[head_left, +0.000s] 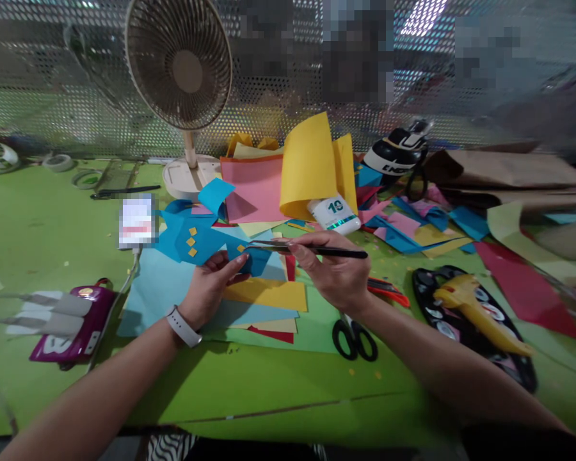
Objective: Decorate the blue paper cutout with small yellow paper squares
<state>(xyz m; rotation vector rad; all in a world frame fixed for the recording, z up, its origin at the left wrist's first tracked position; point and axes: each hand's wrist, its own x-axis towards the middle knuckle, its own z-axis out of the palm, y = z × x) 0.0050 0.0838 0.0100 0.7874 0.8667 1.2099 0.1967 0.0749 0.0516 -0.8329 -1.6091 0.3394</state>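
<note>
My left hand (218,282), with a white watch on its wrist, pinches a piece of blue paper (259,261) that carries a small yellow paper square (240,248). Between the fingers of my right hand (333,272) is a pair of black-handled tweezers (317,250). Their tips reach left to the blue paper, close to the yellow square; whether they grip it I cannot tell. Just behind my left hand, a larger blue paper shape (175,240) bears several yellow squares in a row. Sheets of light blue, yellow and green paper (264,296) lie beneath both hands.
Black-handled scissors (355,339) and an orange cutter (388,291) lie near my right forearm. A yellow glue gun (480,310) rests on a black tray at right. A phone (137,221), a purple power bank (72,326) and a fan (187,77) stand left. Paper scraps (413,224) spread behind.
</note>
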